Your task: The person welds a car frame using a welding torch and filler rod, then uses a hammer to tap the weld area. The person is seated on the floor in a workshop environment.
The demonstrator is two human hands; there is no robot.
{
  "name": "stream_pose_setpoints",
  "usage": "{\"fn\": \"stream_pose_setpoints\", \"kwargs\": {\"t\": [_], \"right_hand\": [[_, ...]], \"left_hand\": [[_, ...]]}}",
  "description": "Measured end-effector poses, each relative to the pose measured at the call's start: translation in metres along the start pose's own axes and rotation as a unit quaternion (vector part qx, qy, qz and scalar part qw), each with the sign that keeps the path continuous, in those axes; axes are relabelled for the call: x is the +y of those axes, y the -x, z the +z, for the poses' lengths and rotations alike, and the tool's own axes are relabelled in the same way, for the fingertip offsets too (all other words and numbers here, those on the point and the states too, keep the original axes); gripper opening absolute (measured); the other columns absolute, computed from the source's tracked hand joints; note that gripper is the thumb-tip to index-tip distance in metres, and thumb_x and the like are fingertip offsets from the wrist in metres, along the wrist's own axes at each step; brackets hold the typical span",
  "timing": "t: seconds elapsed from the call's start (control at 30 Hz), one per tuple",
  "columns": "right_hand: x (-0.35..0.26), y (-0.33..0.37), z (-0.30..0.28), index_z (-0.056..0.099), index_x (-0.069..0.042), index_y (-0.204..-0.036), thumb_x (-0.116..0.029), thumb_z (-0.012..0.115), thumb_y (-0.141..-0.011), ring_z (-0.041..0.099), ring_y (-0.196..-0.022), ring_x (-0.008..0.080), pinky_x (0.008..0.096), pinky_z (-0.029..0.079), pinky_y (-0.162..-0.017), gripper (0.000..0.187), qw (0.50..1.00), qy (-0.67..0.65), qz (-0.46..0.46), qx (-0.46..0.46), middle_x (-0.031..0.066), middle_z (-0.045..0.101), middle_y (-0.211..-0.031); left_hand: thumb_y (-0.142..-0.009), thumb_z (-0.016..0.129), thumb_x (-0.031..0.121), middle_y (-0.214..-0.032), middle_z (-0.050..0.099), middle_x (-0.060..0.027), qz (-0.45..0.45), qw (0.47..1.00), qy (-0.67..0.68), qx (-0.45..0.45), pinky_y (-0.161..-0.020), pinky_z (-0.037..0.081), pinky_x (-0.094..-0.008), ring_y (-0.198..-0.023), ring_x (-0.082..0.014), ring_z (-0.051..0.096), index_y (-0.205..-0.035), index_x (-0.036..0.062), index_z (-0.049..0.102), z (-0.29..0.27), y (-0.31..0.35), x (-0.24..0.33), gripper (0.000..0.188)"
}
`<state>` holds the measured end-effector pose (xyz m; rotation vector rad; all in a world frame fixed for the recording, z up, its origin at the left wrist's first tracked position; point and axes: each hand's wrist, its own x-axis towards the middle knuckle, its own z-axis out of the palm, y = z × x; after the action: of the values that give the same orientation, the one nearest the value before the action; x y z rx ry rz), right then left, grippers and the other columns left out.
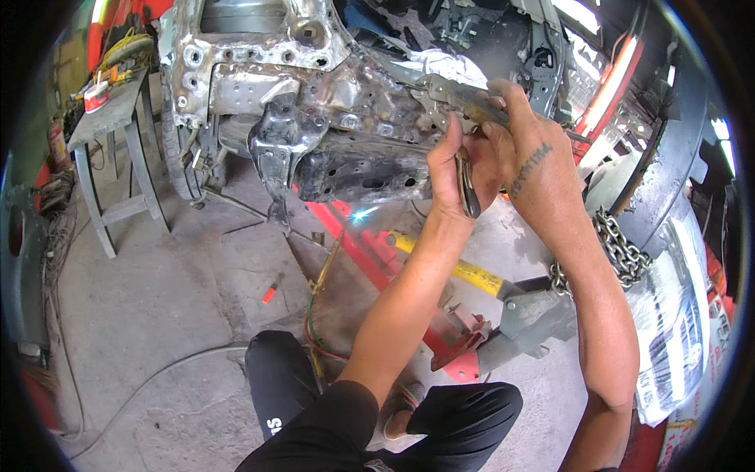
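Observation:
Both hands are on a pair of locking pliers [452,96] beside the bare, scorched metal front of a vehicle body [362,98]. My right hand [535,153] is closed around the upper handle, its fingers curled over it. Below, my left hand [464,165] is closed at the curved lower lever, thumb pointing up. The jaws point left toward the body panel; whether they bite on it I cannot tell. Under the hands runs a dark frame rail [366,173] with holes and a bent bracket [287,134] at its left end.
A lit gas torch [330,256] hangs or rests below the rail, its bright flame [361,215] by a red beam [366,252]. Hoses [308,326] trail toward my legs. A yellow cylinder [448,263], chain [617,252], red-handled tool [272,289] and stool [118,134] stand or lie around.

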<state>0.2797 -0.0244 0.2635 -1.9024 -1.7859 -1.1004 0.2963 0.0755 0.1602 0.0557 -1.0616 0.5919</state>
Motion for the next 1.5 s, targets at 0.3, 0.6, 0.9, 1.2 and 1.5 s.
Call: {"fn": "stream_pose_setpoints", "kwargs": {"t": [0.3,0.6,0.9,1.2,1.5], "right_hand": [[0.020,0.013,-0.017,0.056,0.002,-0.135,-0.014,0.066,-0.098,0.071,-0.077,0.0440,0.0492,0.054,-0.075,0.041,0.987,-0.158,0.011,-0.018,0.0246,0.071,-0.080],[0.009,0.034,-0.052,0.070,0.005,-0.114,-0.018,0.068,-0.098,0.068,-0.078,0.0472,0.0510,0.052,-0.073,0.028,0.999,0.019,0.028,-0.038,0.0263,0.069,-0.080],[0.006,0.016,-0.055,0.068,0.009,-0.093,-0.020,0.064,-0.101,0.066,-0.078,0.0515,0.0531,0.050,-0.071,0.030,0.981,-0.014,0.135,-0.137,0.0324,0.065,-0.080],[0.004,0.022,-0.047,0.066,0.009,-0.090,-0.013,0.065,-0.099,0.066,-0.077,0.0518,0.0552,0.052,-0.071,0.024,0.991,0.059,0.068,-0.101,0.0313,0.066,-0.077],[0.004,0.023,-0.041,0.064,0.006,-0.087,-0.014,0.068,-0.096,0.068,-0.073,0.0502,0.0554,0.053,-0.067,0.023,0.989,0.104,0.056,-0.084,0.0300,0.066,-0.073]], "left_hand": [[-0.104,0.062,0.038,-0.135,0.063,-0.0132,0.008,0.998,-0.057,0.010,-0.119,0.039,-0.0464,-0.133,-0.0309,0.056,-0.140,0.0048,0.055,-0.014,-0.010,-0.008,0.049],[-0.101,0.067,0.034,-0.139,0.057,-0.0134,0.002,0.999,-0.025,-0.025,-0.124,0.034,-0.0532,-0.139,-0.0352,0.050,-0.145,0.0058,0.051,-0.014,-0.012,-0.005,0.054],[-0.102,0.064,0.036,-0.140,0.056,-0.0144,-0.012,1.000,-0.008,-0.017,-0.124,0.033,-0.0540,-0.140,-0.0362,0.048,-0.146,0.0053,0.051,-0.017,-0.009,-0.004,0.055],[-0.099,0.066,0.043,-0.140,0.055,-0.0120,-0.003,0.999,-0.025,-0.021,-0.123,0.032,-0.0548,-0.142,-0.0327,0.045,-0.146,0.0047,0.049,-0.010,-0.007,-0.005,0.063],[-0.100,0.066,0.039,-0.142,0.053,-0.0124,-0.006,1.000,-0.016,-0.021,-0.125,0.028,-0.0547,-0.145,-0.0337,0.041,-0.148,0.0040,0.046,-0.007,-0.006,-0.001,0.063]]}}
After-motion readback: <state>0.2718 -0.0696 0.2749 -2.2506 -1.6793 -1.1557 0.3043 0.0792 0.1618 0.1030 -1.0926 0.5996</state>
